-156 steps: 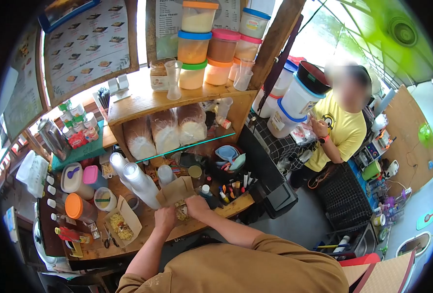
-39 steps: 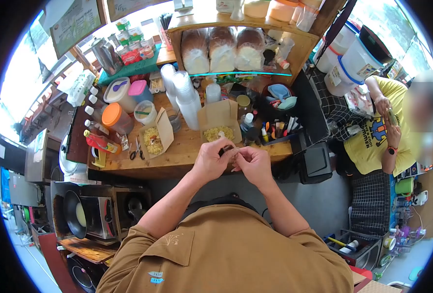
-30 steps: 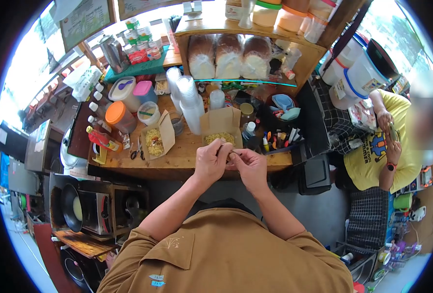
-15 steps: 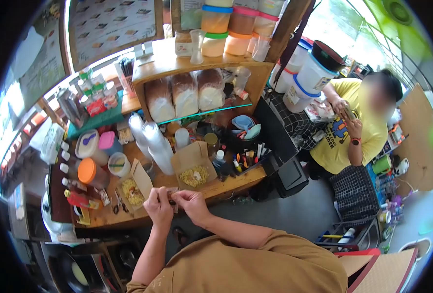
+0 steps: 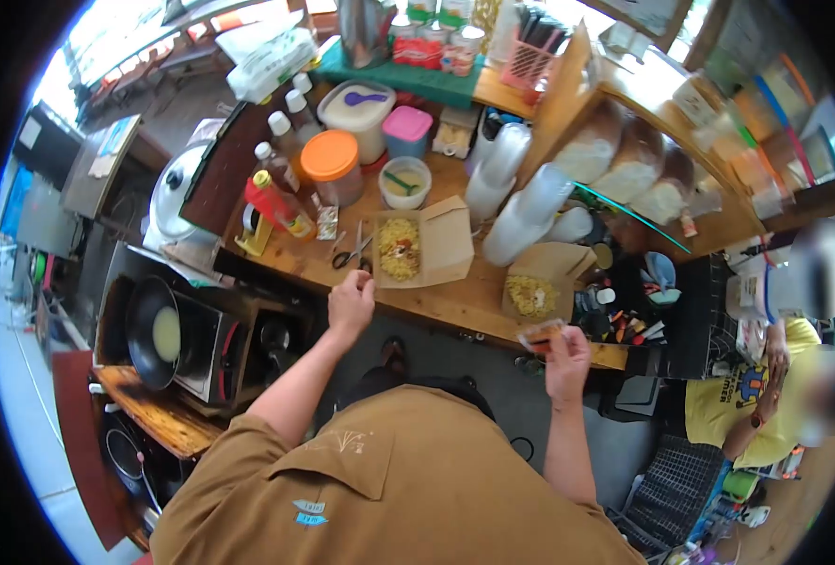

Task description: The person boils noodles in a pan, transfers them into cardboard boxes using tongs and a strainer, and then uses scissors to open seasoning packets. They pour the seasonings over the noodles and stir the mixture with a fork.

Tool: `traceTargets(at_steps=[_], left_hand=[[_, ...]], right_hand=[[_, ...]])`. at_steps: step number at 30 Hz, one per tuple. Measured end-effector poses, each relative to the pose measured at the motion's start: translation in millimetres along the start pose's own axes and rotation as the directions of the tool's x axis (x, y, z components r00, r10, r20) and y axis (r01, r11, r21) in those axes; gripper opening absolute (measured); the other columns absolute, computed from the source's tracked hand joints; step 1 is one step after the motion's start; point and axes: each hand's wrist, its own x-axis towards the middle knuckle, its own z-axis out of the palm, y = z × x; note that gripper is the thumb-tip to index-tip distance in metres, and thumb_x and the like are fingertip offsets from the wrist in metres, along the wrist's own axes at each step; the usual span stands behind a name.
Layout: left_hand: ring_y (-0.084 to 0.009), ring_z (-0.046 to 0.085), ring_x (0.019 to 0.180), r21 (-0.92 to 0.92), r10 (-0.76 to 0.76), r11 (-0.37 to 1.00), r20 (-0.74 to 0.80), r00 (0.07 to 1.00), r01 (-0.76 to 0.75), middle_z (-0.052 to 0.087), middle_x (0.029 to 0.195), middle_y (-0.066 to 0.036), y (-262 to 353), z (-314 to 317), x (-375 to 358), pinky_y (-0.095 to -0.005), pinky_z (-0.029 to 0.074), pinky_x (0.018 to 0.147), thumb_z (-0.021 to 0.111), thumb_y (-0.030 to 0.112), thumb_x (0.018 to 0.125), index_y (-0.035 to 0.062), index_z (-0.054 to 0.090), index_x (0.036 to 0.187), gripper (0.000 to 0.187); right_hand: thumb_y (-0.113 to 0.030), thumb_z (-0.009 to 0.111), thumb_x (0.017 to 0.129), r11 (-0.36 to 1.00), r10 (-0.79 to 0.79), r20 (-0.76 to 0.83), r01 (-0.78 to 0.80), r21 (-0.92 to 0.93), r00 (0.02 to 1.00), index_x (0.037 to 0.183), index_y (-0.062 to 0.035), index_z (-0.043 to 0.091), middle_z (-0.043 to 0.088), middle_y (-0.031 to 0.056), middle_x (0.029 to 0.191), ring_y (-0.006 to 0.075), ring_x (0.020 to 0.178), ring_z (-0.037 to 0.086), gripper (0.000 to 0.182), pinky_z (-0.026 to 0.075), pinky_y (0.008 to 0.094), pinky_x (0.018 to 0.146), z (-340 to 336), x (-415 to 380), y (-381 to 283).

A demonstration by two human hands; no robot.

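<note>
My left hand (image 5: 352,301) reaches to the counter's front edge, its fingers bent downward at the handles of the scissors (image 5: 344,257). Whether the fingertips touch the handles is hidden. Pinched in my right hand (image 5: 568,360) is a small clear sachet (image 5: 542,336) with something orange-red inside, held in front of the counter. Beside the scissors lies an open cardboard box of noodles (image 5: 400,250) with a reddish topping. A second open box of noodles (image 5: 530,297), with a pale topping, stands just beyond the sachet.
A red sauce bottle (image 5: 276,202), an orange-lidded tub (image 5: 333,165) and a white tub with a green spoon (image 5: 404,181) crowd the counter. Stacked plastic cups (image 5: 530,212) stand behind the boxes. A pan (image 5: 159,334) sits on the stove at left. A person in yellow (image 5: 719,405) is at right.
My hands were together at a small item and have parted. The left moved to the scissors; the right moved rightward with the sachet. The view turned left.
</note>
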Motion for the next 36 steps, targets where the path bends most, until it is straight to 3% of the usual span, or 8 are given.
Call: traceTargets(at_steps=[3,5,14,17,19,24,31,36], left_hand=[[-0.0392,0.067,0.089,0.297,0.037,0.955,-0.073,0.997,-0.014,0.07,0.091,-0.016,-41.6,2.6,26.7,-0.0486,0.053,0.076,0.065,0.022,0.087,0.0065,0.063,0.104,0.023],[-0.0397,0.067,0.09,0.361,0.129,0.929,-0.111,0.985,-0.081,0.069,0.09,-0.015,-52.8,7.0,41.4,-0.0486,0.053,0.076,0.064,0.023,0.088,0.0062,0.063,0.104,0.023],[-0.0405,0.07,0.082,0.576,-0.126,0.817,0.2,0.972,-0.012,0.07,0.085,-0.023,-75.4,29.4,97.4,-0.0499,0.057,0.074,0.072,0.015,0.073,0.0014,0.069,0.094,0.025],[-0.0307,0.072,0.075,0.46,-0.249,0.88,0.228,0.941,0.122,0.071,0.078,-0.023,-71.1,1.0,104.8,-0.0416,0.057,0.068,0.071,0.019,0.07,-0.0045,0.07,0.085,0.028],[-0.0211,0.069,0.064,0.047,-0.361,0.925,0.425,0.83,0.378,0.067,0.067,-0.014,-73.0,-35.3,90.6,-0.0351,0.053,0.055,0.072,0.017,0.073,-0.0038,0.069,0.083,0.023],[-0.0163,0.068,0.074,-0.321,-0.288,0.439,0.834,0.47,0.839,0.069,0.091,-0.007,-57.7,-123.1,-14.2,-0.0334,0.058,0.068,0.061,0.001,0.085,0.0002,0.059,0.124,0.039],[-0.0047,0.062,0.082,-0.068,-0.153,0.797,0.938,0.31,0.6,0.073,0.097,-0.001,33.0,-129.3,-80.7,-0.0249,0.053,0.077,0.076,0.012,0.084,0.0,0.068,0.116,0.035],[-0.0026,0.06,0.076,-0.326,0.168,0.943,0.625,0.762,0.059,0.07,0.078,0.0,102.7,-113.2,-59.4,-0.0226,0.051,0.073,0.064,0.0,0.083,-0.002,0.068,0.104,0.022]], right_hand=[[-0.012,0.062,0.098,0.988,0.002,-0.12,0.017,0.152,0.993,0.101,-0.0087,0.065,0.069,0.0055,0.097,0.0154,0.082,0.065,0.005,0.057,0.0369,0.08,-20.4,-7.9,8.8],[-0.022,0.061,0.099,0.783,0.122,-0.045,-0.069,0.618,0.991,0.107,-0.0107,0.066,0.069,0.0049,0.099,0.0172,0.083,0.064,0.015,0.056,0.0396,0.081,-21.7,-15.0,13.2],[-0.029,0.056,0.101,0.64,0.313,0.019,-0.226,0.734,0.949,0.11,-0.0189,0.069,0.073,0.0031,0.106,0.0241,0.096,0.071,0.019,0.06,0.0453,0.072,15.4,-14.3,39.9],[-0.023,0.053,0.102,0.644,0.362,0.034,-0.276,0.713,0.932,0.115,-0.0135,0.067,0.072,0.0044,0.109,0.0272,0.106,0.069,0.021,0.063,0.0505,0.069,22.5,-12.3,40.2],[-0.022,0.054,0.102,0.668,0.357,0.054,-0.295,0.683,0.932,0.116,-0.0114,0.066,0.072,0.0057,0.11,0.028,0.107,0.068,0.022,0.064,0.0488,0.068,24.1,-10.3,33.7],[-0.019,0.057,0.1,0.788,0.306,0.033,-0.273,0.552,0.951,0.118,-0.0074,0.063,0.07,0.0093,0.111,0.0288,0.105,0.068,0.022,0.066,0.0439,0.065,13.0,-5.4,23.6],[-0.01,0.06,0.098,0.854,0.249,0.025,-0.232,0.465,0.968,0.118,-0.0059,0.061,0.068,0.0109,0.11,0.0277,0.101,0.069,0.021,0.066,0.0414,0.07,20.5,13.9,-11.0],[-0.008,0.062,0.096,0.915,0.222,0.094,-0.24,0.325,0.971,0.117,-0.0038,0.061,0.069,0.0108,0.108,0.0258,0.099,0.07,0.022,0.063,0.039,0.081,31.3,22.6,-52.3]])
